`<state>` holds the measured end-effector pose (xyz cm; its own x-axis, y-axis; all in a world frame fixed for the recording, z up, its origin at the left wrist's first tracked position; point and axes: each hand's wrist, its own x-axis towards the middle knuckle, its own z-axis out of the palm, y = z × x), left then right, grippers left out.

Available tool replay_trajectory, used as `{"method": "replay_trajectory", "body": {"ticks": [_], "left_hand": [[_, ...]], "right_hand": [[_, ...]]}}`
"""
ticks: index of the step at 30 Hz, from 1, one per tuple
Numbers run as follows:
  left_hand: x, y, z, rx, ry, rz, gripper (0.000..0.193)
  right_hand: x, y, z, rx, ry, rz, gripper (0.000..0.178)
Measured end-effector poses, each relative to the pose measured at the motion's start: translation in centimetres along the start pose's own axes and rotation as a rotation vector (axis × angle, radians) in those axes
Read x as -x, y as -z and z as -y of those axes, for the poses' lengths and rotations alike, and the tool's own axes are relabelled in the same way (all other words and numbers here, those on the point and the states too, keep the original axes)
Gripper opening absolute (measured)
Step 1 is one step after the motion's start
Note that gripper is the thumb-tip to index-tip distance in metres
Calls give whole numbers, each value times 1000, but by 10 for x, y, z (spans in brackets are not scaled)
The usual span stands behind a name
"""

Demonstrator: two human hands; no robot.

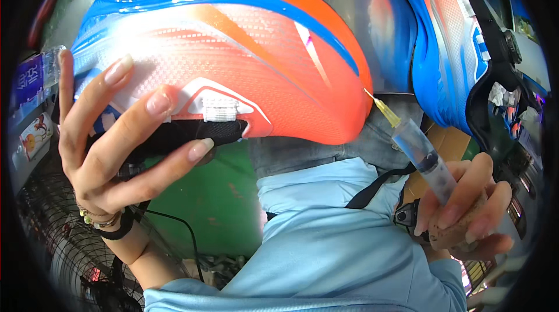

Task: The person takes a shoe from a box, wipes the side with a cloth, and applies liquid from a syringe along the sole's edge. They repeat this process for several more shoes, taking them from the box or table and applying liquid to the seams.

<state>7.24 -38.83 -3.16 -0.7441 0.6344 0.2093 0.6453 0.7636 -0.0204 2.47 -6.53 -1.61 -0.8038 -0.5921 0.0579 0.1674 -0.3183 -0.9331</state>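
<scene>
Our right grip [466, 207], lower right, closes around a clear syringe [416, 143]; we cannot tell how full it is. Its yellow needle [386, 112] points toward the orange-and-blue shoe [262, 61], upper centre-left. Our left grip [96, 154] spreads its fingers over the shoe's heel end; whether it clasps, we cannot tell.
</scene>
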Motion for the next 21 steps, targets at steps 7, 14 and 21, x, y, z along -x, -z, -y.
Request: {"method": "replay_trajectory", "body": {"ticks": [7,14,21], "left_hand": [[-2,5,-2,-15,-1,11,34],[-7,8,-2,-90,24,-29,39],[-54,17,-13,-107,207,-34,49]], "right_hand": [[17,31,24,-49,411,-240,24],[39,74,44,133,737,-451,43],[72,144,55,288,773,-582,52]]}}
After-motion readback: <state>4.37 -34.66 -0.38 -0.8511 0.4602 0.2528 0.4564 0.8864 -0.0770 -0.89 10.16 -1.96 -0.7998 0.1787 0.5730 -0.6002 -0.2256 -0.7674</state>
